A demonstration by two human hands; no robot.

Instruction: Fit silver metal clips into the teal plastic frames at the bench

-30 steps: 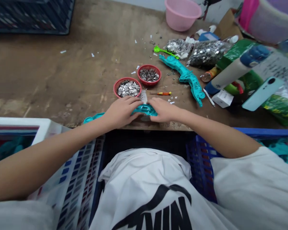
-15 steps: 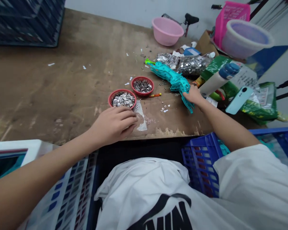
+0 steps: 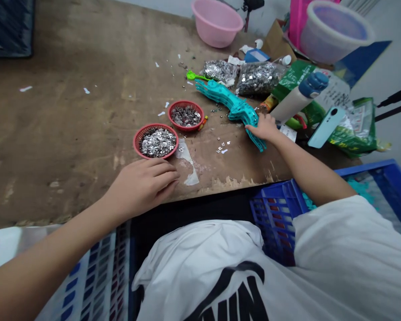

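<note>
Several long teal plastic pieces (image 3: 236, 107) lie nested in a stack on the right side of the wooden table (image 3: 80, 111), running slantwise from a green plastic piece (image 3: 195, 76) toward the table's near edge. The right hand (image 3: 263, 126) is at their near end, thumb laid across the teal, the other fingers on the side toward the bottle (image 3: 291, 103); from where I stand I cannot tell whether it is clamped or only resting there. The left hand (image 3: 145, 182) is palm down, fingers together and loosely bent, just beside the nearer red basket (image 3: 137, 142) of metal bits; its underside is hidden. I would judge each teal piece light and fairly stiff, smooth enough to slide on its neighbours, with the slim end tips likeliest to snap. The thicker middle looks the best place to take hold, thumb and fingers across its two long edges, lifting evenly.
</note>
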